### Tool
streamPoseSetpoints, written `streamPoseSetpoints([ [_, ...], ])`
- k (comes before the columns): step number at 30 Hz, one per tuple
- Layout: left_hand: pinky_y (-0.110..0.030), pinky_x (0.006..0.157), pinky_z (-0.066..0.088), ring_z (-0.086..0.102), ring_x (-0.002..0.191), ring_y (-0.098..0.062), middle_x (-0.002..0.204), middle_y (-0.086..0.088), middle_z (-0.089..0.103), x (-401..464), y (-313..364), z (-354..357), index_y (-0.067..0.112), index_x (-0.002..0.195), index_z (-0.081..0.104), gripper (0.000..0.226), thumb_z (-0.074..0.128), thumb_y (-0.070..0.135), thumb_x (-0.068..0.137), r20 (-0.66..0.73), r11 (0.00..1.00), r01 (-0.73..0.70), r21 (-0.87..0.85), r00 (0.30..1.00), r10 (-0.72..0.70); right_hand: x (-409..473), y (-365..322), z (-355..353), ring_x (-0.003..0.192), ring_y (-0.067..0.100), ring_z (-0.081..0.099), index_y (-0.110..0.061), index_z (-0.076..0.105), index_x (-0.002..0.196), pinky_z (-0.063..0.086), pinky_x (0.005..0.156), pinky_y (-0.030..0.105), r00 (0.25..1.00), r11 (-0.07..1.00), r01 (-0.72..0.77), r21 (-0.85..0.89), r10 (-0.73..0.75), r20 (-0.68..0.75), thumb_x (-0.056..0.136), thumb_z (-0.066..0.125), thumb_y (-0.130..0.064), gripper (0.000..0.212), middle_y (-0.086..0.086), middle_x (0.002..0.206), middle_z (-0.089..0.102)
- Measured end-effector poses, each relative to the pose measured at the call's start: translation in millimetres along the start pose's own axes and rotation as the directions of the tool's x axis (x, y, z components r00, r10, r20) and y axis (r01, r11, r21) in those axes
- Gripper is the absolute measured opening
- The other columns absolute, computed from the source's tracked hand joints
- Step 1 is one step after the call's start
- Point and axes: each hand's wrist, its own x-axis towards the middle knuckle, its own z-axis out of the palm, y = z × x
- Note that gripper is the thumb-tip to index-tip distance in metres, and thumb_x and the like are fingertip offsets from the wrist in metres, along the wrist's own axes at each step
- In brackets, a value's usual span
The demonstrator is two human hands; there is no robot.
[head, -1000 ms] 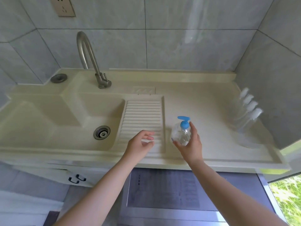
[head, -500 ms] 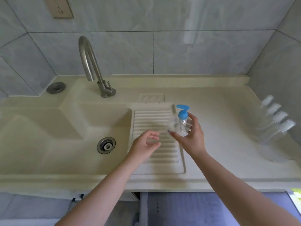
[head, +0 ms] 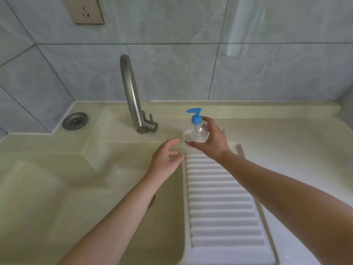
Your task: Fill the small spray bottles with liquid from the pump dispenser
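A clear pump dispenser (head: 195, 133) with a blue pump head sits upright in my right hand (head: 212, 140), whose fingers and thumb curl round its body. It is held above the far end of the ribbed washboard, right of the tap. My left hand (head: 166, 159) hovers just left of and below the bottle, fingers loosely spread and holding nothing. The small spray bottles are out of view.
A steel tap (head: 133, 96) rises behind the cream sink basin (head: 57, 188). The ribbed washboard (head: 221, 203) runs toward me on the right of the basin. A round metal plug (head: 74, 121) lies at the back left. A wall socket (head: 84, 10) sits high on the tiles.
My right hand has carried the dispenser further back and left toward the tap. My left hand followed alongside. The view has swung left, so the spray bottles on the right left the picture.
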Motion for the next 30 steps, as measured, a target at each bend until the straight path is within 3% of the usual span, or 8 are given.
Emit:
streamPoseSetpoints([
  [4, 0.001, 0.068, 0.042, 0.061, 0.109, 0.000, 0.137, 0.021, 0.051, 32.2, -15.5, -12.6, 0.029, 0.138, 0.050, 0.052, 0.066, 0.015, 0.090, -0.004, 1.000, 0.024, -0.019, 1.000, -0.024, 41.4, -3.4, 19.2, 0.124, 0.020, 0.052, -0.029, 0.041, 0.142, 0.035, 0.093, 0.023, 0.999, 0.999, -0.019, -0.031, 0.020, 0.042, 0.069, 0.091, -0.030, 0.089, 0.002, 0.127, 0.058],
  [11, -0.011, 0.072, 0.046, 0.061, 0.110, 0.001, 0.141, 0.017, 0.049, 72.0, -36.1, -15.3, 0.030, 0.140, 0.048, 0.056, 0.066, 0.014, 0.089, -0.033, 0.996, 0.051, -0.076, 0.998, -0.054, 89.8, 7.7, 39.2, 0.129, 0.018, 0.051, -0.029, 0.037, 0.145, 0.035, 0.094, 0.022, 0.984, 0.996, -0.054, -0.070, 0.065, 0.169, 0.070, 0.091, -0.028, 0.093, 0.006, 0.138, 0.056],
  [18, -0.001, 0.064, 0.044, 0.057, 0.115, -0.003, 0.139, 0.005, 0.052, 88.2, -47.8, -11.6, 0.025, 0.143, 0.046, 0.060, 0.067, 0.012, 0.088, -0.078, 0.991, 0.085, -0.107, 0.993, -0.094, 108.0, 15.2, 48.2, 0.126, 0.015, 0.053, -0.032, 0.036, 0.145, 0.041, 0.101, 0.026, 0.969, 0.997, -0.055, -0.062, 0.068, 0.237, 0.069, 0.091, -0.024, 0.094, 0.002, 0.140, 0.053],
  [24, 0.001, 0.066, 0.043, 0.057, 0.116, -0.002, 0.138, 0.011, 0.053, 93.9, -52.4, -11.1, 0.026, 0.143, 0.045, 0.060, 0.066, 0.012, 0.089, -0.061, 0.988, 0.084, -0.130, 0.994, -0.093, 113.3, 14.8, 57.0, 0.129, 0.017, 0.052, -0.032, 0.034, 0.148, 0.043, 0.107, 0.033, 0.968, 0.998, -0.050, -0.040, 0.058, 0.244, 0.070, 0.091, -0.024, 0.097, 0.002, 0.142, 0.051],
  [30, 0.002, 0.066, 0.041, 0.060, 0.112, -0.003, 0.137, 0.016, 0.050, 91.1, -48.9, -13.3, 0.030, 0.140, 0.048, 0.057, 0.068, 0.015, 0.089, -0.046, 0.990, 0.078, -0.115, 0.995, -0.084, 103.8, 1.1, 53.2, 0.144, 0.024, 0.036, -0.033, 0.007, 0.160, 0.033, 0.111, 0.029, 0.959, 0.997, -0.048, -0.055, 0.061, 0.275, 0.078, 0.086, -0.027, 0.114, 0.001, 0.158, 0.037],
])
